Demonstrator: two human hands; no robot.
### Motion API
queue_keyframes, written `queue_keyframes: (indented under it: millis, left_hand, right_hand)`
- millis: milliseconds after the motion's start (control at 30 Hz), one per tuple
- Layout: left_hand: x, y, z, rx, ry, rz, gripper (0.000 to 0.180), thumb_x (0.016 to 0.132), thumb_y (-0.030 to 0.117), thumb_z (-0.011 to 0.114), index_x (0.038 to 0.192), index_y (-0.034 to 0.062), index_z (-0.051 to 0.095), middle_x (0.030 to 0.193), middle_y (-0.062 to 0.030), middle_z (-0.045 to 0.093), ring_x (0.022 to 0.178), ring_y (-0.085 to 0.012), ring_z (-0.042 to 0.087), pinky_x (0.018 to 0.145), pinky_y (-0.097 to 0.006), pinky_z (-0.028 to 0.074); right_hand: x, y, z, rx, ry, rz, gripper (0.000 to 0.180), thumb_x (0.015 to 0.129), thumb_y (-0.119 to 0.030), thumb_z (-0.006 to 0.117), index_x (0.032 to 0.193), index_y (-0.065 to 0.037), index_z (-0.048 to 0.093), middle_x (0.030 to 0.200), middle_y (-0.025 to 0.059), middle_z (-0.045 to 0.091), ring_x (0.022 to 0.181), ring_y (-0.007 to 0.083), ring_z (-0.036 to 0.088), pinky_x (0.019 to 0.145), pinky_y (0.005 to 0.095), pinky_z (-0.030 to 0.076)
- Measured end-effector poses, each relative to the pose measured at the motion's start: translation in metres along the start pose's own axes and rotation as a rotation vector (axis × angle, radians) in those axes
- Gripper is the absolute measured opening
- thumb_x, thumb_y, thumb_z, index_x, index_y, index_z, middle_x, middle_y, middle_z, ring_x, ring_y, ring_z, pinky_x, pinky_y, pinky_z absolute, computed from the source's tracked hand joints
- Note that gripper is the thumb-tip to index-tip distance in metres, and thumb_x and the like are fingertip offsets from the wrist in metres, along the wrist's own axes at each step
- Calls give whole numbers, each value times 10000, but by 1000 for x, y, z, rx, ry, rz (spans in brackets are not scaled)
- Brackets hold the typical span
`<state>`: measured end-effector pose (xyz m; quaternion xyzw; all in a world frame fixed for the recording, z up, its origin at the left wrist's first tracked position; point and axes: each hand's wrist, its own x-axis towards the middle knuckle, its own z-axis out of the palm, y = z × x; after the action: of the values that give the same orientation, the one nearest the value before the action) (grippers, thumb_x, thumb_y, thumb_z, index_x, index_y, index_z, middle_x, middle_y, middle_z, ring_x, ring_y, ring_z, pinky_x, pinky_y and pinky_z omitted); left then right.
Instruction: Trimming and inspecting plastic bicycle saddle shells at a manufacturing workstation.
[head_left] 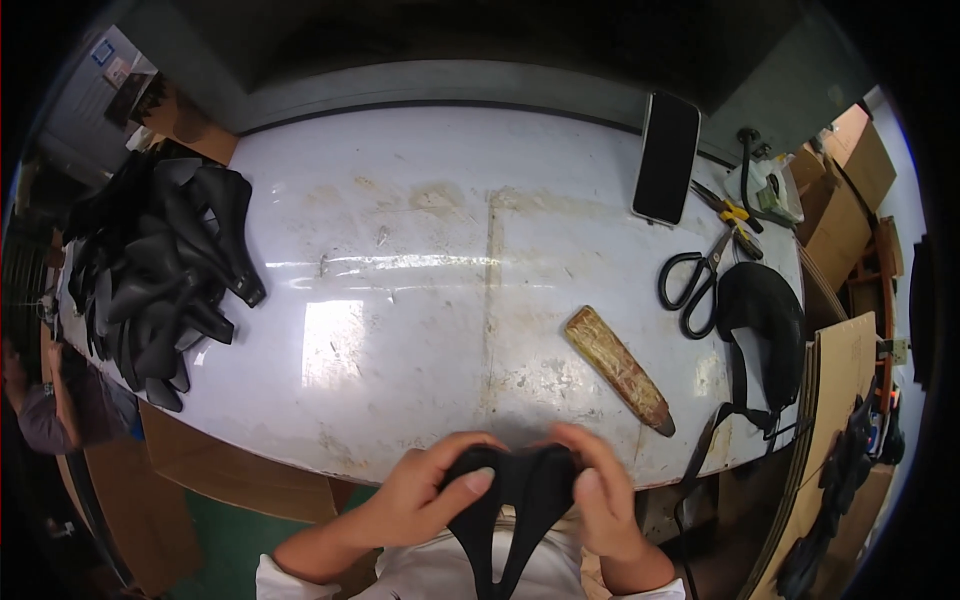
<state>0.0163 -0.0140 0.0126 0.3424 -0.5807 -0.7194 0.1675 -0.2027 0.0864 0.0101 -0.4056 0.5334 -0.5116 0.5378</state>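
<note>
Close to my body, at the table's near edge, I hold a black bicycle saddle with a long slot down its middle. Its narrow nose points toward me and the wide end faces the table. My left hand is closed round the left side of the wide end, thumb on top. On the opposite side my right hand grips the edge, its fingertips slightly blurred. Beyond my right hand lies a tape-wrapped blade-like tool with a dark tip.
Several black saddles are heaped on the white table at the left. At the right are a phone, black-handled scissors, yellow-handled pliers and a black strapped item. Cardboard stands beyond; another person is far left.
</note>
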Motion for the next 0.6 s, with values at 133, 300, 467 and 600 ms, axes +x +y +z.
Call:
queue_keyframes:
  millis: [133, 300, 467, 600]
  left_hand:
    - [0, 16, 4, 63, -69, -100, 310, 1031, 122, 571, 1308, -13, 533, 940, -71, 703, 853, -114, 654, 789, -268, 524]
    - [6, 21, 2, -78, -262, -116, 342, 1041, 207, 613, 1297, 40, 458, 938, -131, 711, 799, -205, 706, 724, -341, 542]
    - [4, 16, 3, 37, -241, -137, 297, 1036, 220, 626, 1224, 38, 486, 884, -143, 707, 765, -222, 711, 680, -348, 539]
    - [0, 21, 9, 136, -194, -112, 305, 1019, 241, 657, 1186, 39, 503, 807, -130, 697, 679, -236, 696, 604, -348, 522]
  right_hand:
    - [-3, -3, 3, -107, -86, 92, 510, 1087, -211, 428, 1500, 84, 376, 1229, 211, 669, 1120, 273, 651, 1004, 349, 470]
    - [-6, -6, 6, -284, -60, -50, 591, 1068, -156, 447, 1562, 87, 232, 1197, 272, 678, 1011, 362, 715, 907, 389, 542]
    - [-7, -14, 2, -473, -82, -15, 484, 1037, -141, 517, 1456, 56, 377, 964, 246, 700, 805, 364, 727, 728, 409, 561]
    - [3, -20, -16, -295, -270, 111, 237, 1026, -172, 575, 1201, -18, 532, 741, 175, 650, 644, 323, 683, 607, 411, 517]
